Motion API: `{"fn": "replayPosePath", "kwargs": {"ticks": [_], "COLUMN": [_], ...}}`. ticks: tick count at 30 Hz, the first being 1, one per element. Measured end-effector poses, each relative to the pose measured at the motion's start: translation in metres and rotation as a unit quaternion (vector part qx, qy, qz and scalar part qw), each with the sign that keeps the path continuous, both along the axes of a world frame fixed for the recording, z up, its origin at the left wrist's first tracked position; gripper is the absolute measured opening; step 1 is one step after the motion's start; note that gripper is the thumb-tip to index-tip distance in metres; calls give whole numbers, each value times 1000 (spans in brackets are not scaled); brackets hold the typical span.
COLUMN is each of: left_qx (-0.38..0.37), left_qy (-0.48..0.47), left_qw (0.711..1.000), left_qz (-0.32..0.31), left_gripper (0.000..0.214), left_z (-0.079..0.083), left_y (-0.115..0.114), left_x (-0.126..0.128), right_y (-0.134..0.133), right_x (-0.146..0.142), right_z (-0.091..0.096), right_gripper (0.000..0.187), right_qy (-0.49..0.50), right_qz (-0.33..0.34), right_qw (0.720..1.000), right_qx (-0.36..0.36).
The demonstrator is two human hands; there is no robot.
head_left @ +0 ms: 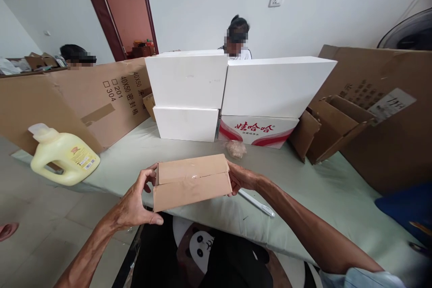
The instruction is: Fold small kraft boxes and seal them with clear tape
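Note:
A small brown cardboard box [192, 182] is held level above the table's near edge, its flaps meeting along a lengthwise seam. At its left end is my left hand [137, 202], fingers curled against the upper corner and thumb stretched beneath the lower one. My right hand [239, 176] grips the opposite end, with some of its fingers hidden behind the cardboard. Below my right wrist lies a slim white tool [258, 203], one end out of sight, so its kind is unclear. A crumpled clump of clear tape or plastic [236, 149] rests beyond the box.
White cartons [187, 81] are stacked behind, one with red lettering [258, 131]. Large brown cardboard panels [104, 94] flank both sides. A yellow detergent jug [65, 155] stands left; folded cardboard [332, 128] leans right. Two people [236, 38] sit beyond.

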State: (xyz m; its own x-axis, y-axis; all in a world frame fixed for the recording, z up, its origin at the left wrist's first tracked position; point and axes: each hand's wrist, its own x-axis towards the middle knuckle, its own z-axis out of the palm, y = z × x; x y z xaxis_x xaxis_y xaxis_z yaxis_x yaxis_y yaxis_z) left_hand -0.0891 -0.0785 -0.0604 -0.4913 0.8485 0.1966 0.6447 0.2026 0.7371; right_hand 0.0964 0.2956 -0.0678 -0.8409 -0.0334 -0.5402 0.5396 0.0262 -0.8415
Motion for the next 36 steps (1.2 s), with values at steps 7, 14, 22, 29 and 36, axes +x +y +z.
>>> {"fn": "replayPosePath", "kwargs": {"ticks": [7,14,22,29,36], "left_qx": [102,140,109,116,106], "left_qy": [45,39,80,101,111], "left_qw": [992,989,990,988,988], "left_qz": [62,34,26,12,0], "left_gripper": [81,94,90,85,84], "left_z": [-21,-25,-15,-7,-5], "left_y": [8,6,6,15,19], "left_x": [8,14,17,23,29], "right_y": [7,12,4,-66,-86], "right_x": [31,105,95,63,24], "right_z": [-33,-103,-49,59,89], "right_gripper": [67,14,49,34,36], "right_qy": [116,138,216,381,421], "right_qz": [-95,-24,-329,-37,107], "right_qw": [908,735,831,822,733], "right_qx": [392,664,394,420,523]}}
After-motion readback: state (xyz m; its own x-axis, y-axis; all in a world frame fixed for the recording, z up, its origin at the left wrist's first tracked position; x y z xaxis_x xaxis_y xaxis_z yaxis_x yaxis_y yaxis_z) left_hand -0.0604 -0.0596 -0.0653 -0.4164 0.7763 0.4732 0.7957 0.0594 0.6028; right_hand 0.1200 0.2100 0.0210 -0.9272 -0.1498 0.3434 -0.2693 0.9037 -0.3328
